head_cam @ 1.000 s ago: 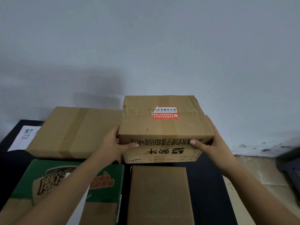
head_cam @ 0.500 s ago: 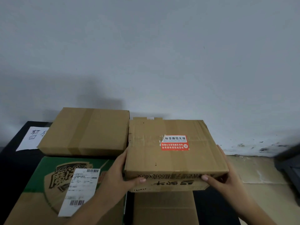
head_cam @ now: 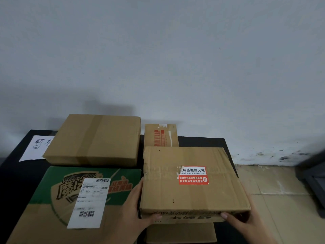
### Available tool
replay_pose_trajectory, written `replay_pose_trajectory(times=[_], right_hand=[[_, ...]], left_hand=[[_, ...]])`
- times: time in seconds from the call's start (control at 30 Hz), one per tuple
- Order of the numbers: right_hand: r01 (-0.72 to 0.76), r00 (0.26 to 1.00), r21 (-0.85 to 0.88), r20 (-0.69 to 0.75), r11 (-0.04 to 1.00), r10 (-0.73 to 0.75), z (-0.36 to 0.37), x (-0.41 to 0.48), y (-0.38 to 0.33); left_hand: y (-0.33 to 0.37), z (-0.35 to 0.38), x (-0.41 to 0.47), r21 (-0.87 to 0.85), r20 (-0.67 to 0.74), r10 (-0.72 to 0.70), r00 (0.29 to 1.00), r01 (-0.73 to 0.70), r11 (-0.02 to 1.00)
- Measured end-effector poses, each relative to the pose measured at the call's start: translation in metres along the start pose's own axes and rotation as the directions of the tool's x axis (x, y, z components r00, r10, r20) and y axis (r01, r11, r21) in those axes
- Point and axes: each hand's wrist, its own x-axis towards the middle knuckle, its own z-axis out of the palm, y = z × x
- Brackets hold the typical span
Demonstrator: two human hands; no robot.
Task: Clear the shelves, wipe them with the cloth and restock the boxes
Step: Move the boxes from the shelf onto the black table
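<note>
A brown cardboard box with a red and white sticker (head_cam: 191,180) is gripped from both sides. My left hand (head_cam: 135,208) holds its left edge, thumb under the front lip. My right hand (head_cam: 246,221) holds its right front corner. The box sits low over a flat brown box (head_cam: 181,233) on the black shelf top (head_cam: 202,141). Behind it stands a narrow box printed MAKEUP (head_cam: 161,135). A large plain taped box (head_cam: 95,140) lies at the back left. In front of that one is a green and brown box with a white shipping label (head_cam: 52,199).
A white paper sheet with handwriting (head_cam: 37,147) lies at the shelf's back left. A grey wall rises behind. Beige floor tiles (head_cam: 274,187) show to the right, with a dark object (head_cam: 314,182) at the right edge.
Both hands have drawn the stickered box toward me and lowered it. The MAKEUP box behind it has come into sight.
</note>
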Motion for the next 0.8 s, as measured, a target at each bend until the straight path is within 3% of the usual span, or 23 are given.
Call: replay_pose_trajectory(times=[0.33, 0.57, 0.67, 0.8], right_hand=[[-0.045, 0.997, -0.066, 0.052, 0.997, 0.049, 0.004, -0.009, 0.002], [-0.063, 0.993, -0.098, 0.098, 0.993, 0.072, -0.016, -0.009, -0.013], [-0.031, 0.995, -0.134, 0.09, 0.99, 0.044, -0.032, -0.007, -0.026], [0.0, 1.0, -0.298, 0.014, 0.954, 0.005, -0.044, 0.01, -0.049]], left_hand=[[-0.022, 0.006, -0.013, 0.077, -0.041, 0.006, 0.999, -0.003, 0.997], [0.004, -0.009, -0.011, 0.119, 0.09, -0.063, 0.994, 0.052, 0.992], [0.023, -0.029, -0.009, 0.322, 0.204, -0.122, 0.972, 0.051, 0.945], [0.051, -0.063, -0.002, 0.628, 0.249, -0.169, 0.954, -0.026, 0.778]])
